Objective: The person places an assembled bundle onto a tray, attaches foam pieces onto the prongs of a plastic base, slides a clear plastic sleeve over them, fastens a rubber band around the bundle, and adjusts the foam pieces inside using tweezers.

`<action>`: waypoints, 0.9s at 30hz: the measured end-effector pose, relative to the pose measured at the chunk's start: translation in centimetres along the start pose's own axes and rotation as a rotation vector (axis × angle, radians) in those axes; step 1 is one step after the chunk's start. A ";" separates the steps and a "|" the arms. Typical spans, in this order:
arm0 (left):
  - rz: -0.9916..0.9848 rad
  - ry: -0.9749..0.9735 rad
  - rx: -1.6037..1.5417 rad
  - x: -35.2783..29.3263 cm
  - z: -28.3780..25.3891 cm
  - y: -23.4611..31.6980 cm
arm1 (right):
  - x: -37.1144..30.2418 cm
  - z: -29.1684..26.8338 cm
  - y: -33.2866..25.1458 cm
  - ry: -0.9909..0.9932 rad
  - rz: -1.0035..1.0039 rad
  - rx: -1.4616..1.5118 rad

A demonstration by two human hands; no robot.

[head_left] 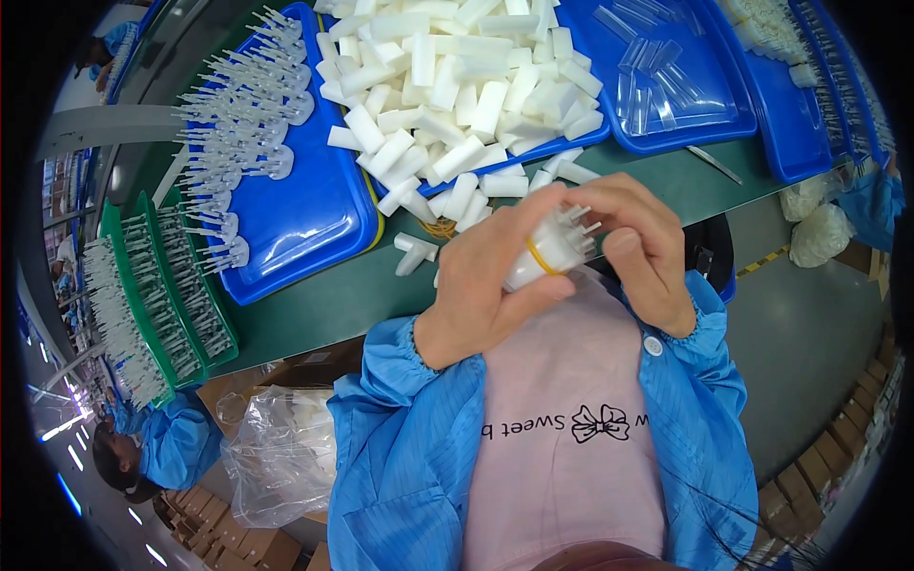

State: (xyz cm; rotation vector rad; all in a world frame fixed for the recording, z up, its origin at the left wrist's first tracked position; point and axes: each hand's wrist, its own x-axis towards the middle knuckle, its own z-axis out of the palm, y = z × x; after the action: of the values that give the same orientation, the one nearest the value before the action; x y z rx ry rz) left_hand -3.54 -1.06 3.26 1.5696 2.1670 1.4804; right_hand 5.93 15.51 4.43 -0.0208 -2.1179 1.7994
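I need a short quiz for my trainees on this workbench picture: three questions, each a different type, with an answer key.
1. Which hand is wrapped around the white bundle with the yellow band?

2. True or false: the clear tubes lie in a blue tray to the right of the heaped white cylindrical pieces.

3. What colour are the racks at far left?
a) red
b) green
c) orange

Key: 1. The left hand. 2. True. 3. b.
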 end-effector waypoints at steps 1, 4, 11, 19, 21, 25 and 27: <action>-0.248 0.002 -0.338 -0.2 0.2 0.1 | 0.2 -0.2 -0.3 0.026 0.030 -0.019; -0.584 -0.020 -0.856 -0.2 -0.3 -0.2 | 0.3 -2.1 -0.6 0.188 0.012 -0.244; -0.764 -0.112 -1.441 0.4 -0.5 -0.6 | -2.7 -11.3 1.9 0.428 0.201 -1.084; -0.685 -0.145 -1.456 0.4 -0.1 -0.4 | -5.1 -11.3 3.9 0.209 0.402 -1.022; -0.783 -0.181 -1.266 0.8 -0.5 0.1 | -5.8 -10.7 3.3 0.188 0.372 -0.973; -0.837 -0.148 -1.172 1.0 -0.4 1.1 | -6.2 -10.2 1.4 0.123 0.437 -0.845; -0.855 -0.119 -1.094 1.1 -0.3 1.3 | -6.6 -10.5 0.8 0.035 0.395 -0.813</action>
State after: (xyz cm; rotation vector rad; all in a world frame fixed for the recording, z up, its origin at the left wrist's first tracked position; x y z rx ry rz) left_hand -3.29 -0.39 4.87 0.2879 1.1965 1.6386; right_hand 14.91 24.07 3.28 -0.7042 -2.8011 0.9513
